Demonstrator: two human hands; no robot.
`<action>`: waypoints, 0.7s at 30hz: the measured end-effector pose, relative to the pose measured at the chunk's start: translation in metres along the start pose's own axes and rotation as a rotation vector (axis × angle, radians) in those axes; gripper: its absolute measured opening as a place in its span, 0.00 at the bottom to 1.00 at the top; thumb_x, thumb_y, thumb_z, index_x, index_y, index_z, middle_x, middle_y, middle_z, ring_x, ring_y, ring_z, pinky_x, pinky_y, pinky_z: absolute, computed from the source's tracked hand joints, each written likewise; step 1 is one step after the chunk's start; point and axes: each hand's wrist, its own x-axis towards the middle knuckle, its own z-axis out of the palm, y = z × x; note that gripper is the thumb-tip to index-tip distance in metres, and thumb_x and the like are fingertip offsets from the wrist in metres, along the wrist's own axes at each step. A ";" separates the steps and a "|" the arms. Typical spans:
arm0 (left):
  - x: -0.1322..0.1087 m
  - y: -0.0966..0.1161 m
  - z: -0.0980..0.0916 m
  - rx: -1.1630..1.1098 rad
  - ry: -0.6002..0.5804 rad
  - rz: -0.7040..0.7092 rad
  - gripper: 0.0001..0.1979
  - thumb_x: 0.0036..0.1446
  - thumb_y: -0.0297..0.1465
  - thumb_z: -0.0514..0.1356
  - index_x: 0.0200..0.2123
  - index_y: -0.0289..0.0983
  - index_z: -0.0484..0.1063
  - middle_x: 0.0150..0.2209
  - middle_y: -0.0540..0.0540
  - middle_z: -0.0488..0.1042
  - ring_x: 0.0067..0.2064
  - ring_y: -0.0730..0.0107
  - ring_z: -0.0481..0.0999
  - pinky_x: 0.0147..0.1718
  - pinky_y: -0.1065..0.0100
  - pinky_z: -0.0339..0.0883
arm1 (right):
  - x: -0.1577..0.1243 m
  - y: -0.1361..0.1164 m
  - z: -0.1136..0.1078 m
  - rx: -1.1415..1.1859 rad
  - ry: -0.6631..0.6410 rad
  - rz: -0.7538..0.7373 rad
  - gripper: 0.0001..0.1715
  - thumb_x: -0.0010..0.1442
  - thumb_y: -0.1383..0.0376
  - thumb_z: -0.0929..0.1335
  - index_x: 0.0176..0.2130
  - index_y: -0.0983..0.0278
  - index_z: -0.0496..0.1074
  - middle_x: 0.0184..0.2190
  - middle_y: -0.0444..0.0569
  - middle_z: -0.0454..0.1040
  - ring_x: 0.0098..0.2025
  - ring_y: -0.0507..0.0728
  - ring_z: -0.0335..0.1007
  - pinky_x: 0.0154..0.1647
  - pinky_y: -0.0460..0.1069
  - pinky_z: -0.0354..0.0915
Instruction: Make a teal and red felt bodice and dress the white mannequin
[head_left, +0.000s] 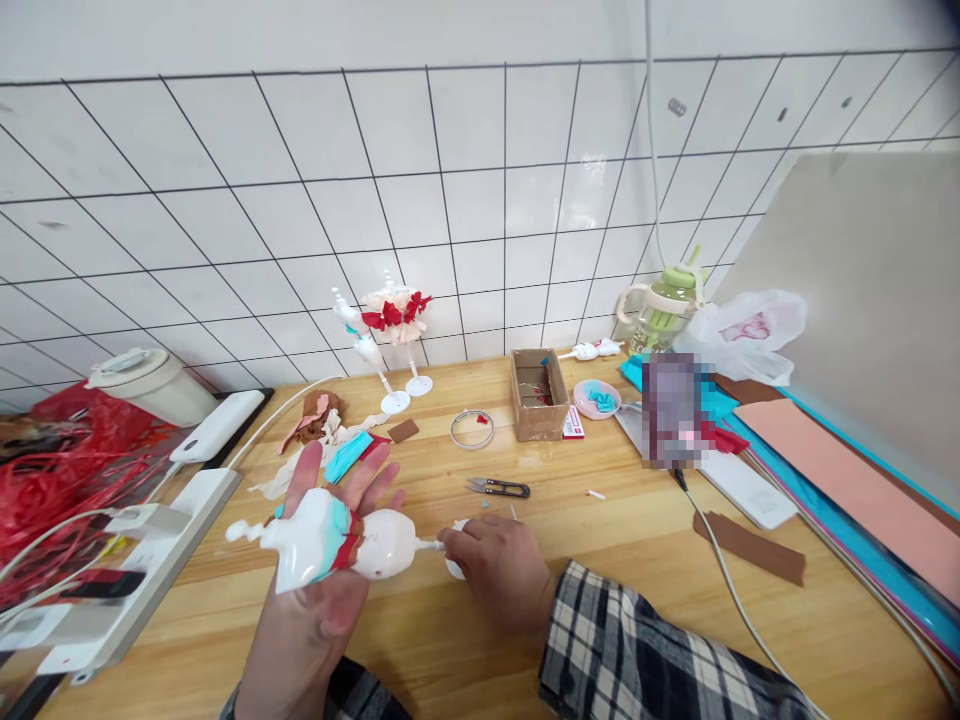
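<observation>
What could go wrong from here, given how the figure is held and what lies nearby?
The figure lies across the open left hand, fingers not wrapped around it, so it might roll. The right hand is at its base; uneven force could strain the thin stem. The snips lie just beyond the right hand and might nick a finger.

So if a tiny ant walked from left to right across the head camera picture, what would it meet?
Crumpled red plastic, glossy white mannequin figure lying across the left hand, thin silvery ring, brown cardboard box, round pink bowl, green lidded cup, long flat peach-coloured strip.
</observation>
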 end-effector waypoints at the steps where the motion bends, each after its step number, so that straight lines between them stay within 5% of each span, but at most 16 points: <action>1: 0.001 0.003 0.000 -0.007 0.004 -0.002 0.50 0.34 0.44 0.73 0.62 0.54 0.55 0.59 0.45 0.66 0.63 0.48 0.58 0.57 0.50 0.63 | 0.000 0.000 0.000 0.020 -0.008 0.004 0.11 0.63 0.65 0.64 0.46 0.57 0.70 0.31 0.44 0.75 0.33 0.54 0.68 0.32 0.47 0.57; 6: 0.011 0.016 -0.003 -0.025 0.032 -0.037 0.49 0.35 0.41 0.74 0.62 0.50 0.57 0.58 0.42 0.68 0.63 0.47 0.59 0.53 0.53 0.68 | 0.000 -0.002 -0.001 0.079 -0.047 0.017 0.17 0.64 0.63 0.63 0.53 0.54 0.66 0.34 0.44 0.76 0.35 0.55 0.70 0.33 0.48 0.60; 11: 0.026 0.008 -0.009 -0.035 -0.115 -0.113 0.54 0.31 0.42 0.75 0.62 0.54 0.55 0.64 0.46 0.59 0.65 0.50 0.55 0.58 0.55 0.60 | 0.003 0.000 -0.005 0.287 -0.076 0.076 0.11 0.63 0.65 0.64 0.45 0.59 0.72 0.35 0.46 0.77 0.38 0.54 0.72 0.39 0.46 0.62; 16: 0.039 -0.002 -0.009 -0.077 -0.258 -0.236 0.49 0.38 0.45 0.72 0.62 0.45 0.57 0.64 0.39 0.58 0.65 0.48 0.53 0.62 0.51 0.51 | 0.006 0.003 -0.007 0.682 -0.070 0.086 0.14 0.60 0.68 0.65 0.46 0.62 0.73 0.36 0.47 0.77 0.39 0.54 0.72 0.42 0.47 0.64; 21: 0.054 0.007 0.000 -0.179 -0.305 -0.309 0.40 0.44 0.48 0.68 0.59 0.40 0.63 0.61 0.36 0.63 0.63 0.46 0.59 0.56 0.51 0.61 | 0.002 -0.001 -0.003 1.244 -0.272 0.104 0.20 0.60 0.56 0.65 0.47 0.66 0.72 0.28 0.46 0.74 0.28 0.51 0.68 0.32 0.45 0.65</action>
